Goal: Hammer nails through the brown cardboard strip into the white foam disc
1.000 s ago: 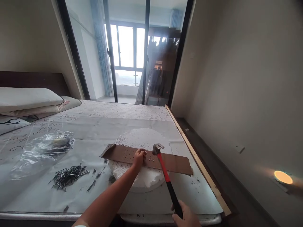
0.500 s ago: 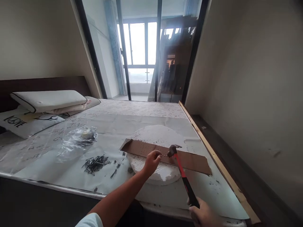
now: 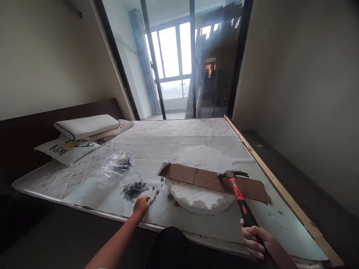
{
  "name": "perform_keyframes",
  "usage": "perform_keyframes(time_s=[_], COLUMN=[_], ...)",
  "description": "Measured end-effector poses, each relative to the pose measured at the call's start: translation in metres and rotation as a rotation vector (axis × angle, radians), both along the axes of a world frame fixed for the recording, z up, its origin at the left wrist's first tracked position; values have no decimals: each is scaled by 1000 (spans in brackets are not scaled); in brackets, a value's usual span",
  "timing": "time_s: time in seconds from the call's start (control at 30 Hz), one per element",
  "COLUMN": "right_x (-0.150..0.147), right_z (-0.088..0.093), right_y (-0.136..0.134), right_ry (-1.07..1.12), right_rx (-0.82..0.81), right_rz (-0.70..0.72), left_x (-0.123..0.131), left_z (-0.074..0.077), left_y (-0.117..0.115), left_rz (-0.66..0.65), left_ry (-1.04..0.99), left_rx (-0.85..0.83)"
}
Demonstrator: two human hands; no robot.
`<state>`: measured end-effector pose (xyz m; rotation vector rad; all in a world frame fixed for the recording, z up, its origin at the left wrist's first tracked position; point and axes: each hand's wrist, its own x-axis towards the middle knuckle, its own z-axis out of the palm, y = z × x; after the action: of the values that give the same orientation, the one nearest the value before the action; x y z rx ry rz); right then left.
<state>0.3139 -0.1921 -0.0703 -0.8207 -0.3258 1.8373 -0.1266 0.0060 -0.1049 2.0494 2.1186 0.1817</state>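
Now your left hand (image 3: 141, 205)'s off the board (image 3: 200, 178), by nails (image 3: 135, 190) at eleven o'clock, grip unclear; right hand (image 3: 259, 239) clutches hammer (image 3: 240, 201), striking seemingly paused.

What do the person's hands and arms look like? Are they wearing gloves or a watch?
No gloves: the left hand and right hand are both bare, with no rings that I can make out. The left forearm shows no watch and is uncovered along nearly all its visible length.
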Motion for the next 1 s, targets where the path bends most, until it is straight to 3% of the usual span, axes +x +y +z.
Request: perform_keyframes(time_s=[0.17, 0.3, 0.47, 0.57, 0.67, 0.77, 0.87, 1.0], right_x=[-2, 2, 16, 20, 19, 18, 17, 12], right_z=[2, 1, -8, -8, 1, 13, 25, 37], right_y=[2, 0, 1, 2, 4, 7, 8, 5], right_ry=[-27, -62, -66, -20, -23, -43, -80, -241], right_rx=[7, 4, 55, 51, 21, 34, 25, -24], right_rz=[-10, 9, 121, 115, -10, -14, -16, -110], left_x=[21, 24, 23, 40, 78, 132, 191, 256], left_z=[-4, -1, 15, 32, 52, 69, 80, 78], left_y=[8, 12, 7, 0, -3, -3, -1, 8], left_rz=[35, 72, 105, 65, -17, -109, -267, -366], left_ry=[10, -25, -94, -355, -811, -1054, -1081, -980], left_rx=[-29, -13, 53, 65, 30, -48, -54, 44])
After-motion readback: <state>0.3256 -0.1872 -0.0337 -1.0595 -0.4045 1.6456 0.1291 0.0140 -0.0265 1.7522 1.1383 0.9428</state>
